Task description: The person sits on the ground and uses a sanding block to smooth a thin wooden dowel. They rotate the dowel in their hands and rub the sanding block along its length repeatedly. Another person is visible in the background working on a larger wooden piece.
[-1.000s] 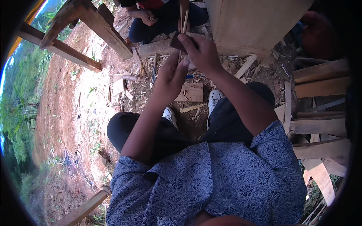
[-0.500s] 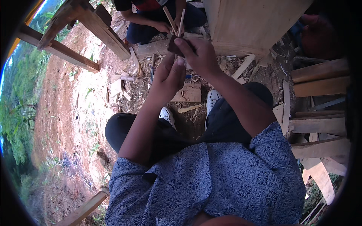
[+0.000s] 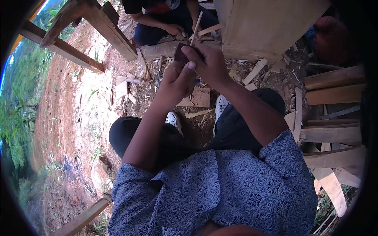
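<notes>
My right hand [image 3: 212, 65] is closed on a small dark brown piece of sandpaper [image 3: 180, 53], its thumb pressed flat on top. A thin pale wooden stick [image 3: 197, 25] rises beyond my fingers, tilted slightly right. My left hand [image 3: 173, 80] is closed just below and touches the right hand, its thumb pointing up. The stick's lower end is hidden in my hands. Across from me sits a co-worker, whose hand [image 3: 174, 29] is near a light wooden strip [image 3: 210, 29] and a thin tool-like piece I cannot make out.
A large pale wooden panel [image 3: 271, 27] stands at the far right. Several planks [image 3: 330, 133] are stacked on my right. A wooden frame [image 3: 110, 31] stands at far left. Between my shoes lies a wood block [image 3: 199, 97] among shavings, with a chisel-like tool [image 3: 159, 70] nearby.
My hands have come closer together, with the sandpaper slightly lower. The co-worker's light strip has swung from upright to nearly level, toward the right.
</notes>
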Demonstrator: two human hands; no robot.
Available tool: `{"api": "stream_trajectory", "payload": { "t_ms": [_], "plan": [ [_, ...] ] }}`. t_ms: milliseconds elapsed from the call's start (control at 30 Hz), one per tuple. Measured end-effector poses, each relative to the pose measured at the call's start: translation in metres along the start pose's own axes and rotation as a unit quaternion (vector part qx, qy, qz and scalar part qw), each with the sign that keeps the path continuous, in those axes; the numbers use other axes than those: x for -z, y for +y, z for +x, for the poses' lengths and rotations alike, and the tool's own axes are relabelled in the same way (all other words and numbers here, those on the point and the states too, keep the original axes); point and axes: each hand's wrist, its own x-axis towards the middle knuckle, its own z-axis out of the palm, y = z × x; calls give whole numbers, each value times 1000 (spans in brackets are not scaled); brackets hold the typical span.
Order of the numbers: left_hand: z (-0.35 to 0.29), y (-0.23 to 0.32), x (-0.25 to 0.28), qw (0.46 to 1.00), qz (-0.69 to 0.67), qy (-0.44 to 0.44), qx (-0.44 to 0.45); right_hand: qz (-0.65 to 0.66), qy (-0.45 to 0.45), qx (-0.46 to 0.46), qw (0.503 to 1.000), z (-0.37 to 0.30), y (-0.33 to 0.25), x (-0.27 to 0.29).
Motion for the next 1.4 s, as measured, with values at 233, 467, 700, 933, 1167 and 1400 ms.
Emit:
{"api": "stream_trajectory", "payload": {
  "t_ms": [233, 467, 700, 933, 1167, 1400],
  "plan": [
    [-1, 4, 4, 998, -66, -1, 3, -11, 20, 71, 997, -10, 5, -5],
    [0, 19, -3, 995, -78, -56, -18, -6, 86, -43, 995, 16, -1, 15],
    [-9, 19, -9, 994, -91, -63, 11, 167, 71, -209, 961, 41, -11, 49],
    [-5, 19, -1, 997, -56, -51, 24, 347, -56, -215, 911, 35, -18, 68],
    [4, 1, 10, 997, 74, -8, -14, 398, -75, -203, 892, 25, -22, 75],
    [3, 5, -7, 999, 17, -43, -7, 306, -132, -217, 918, 17, -31, 62]
  ]
}}
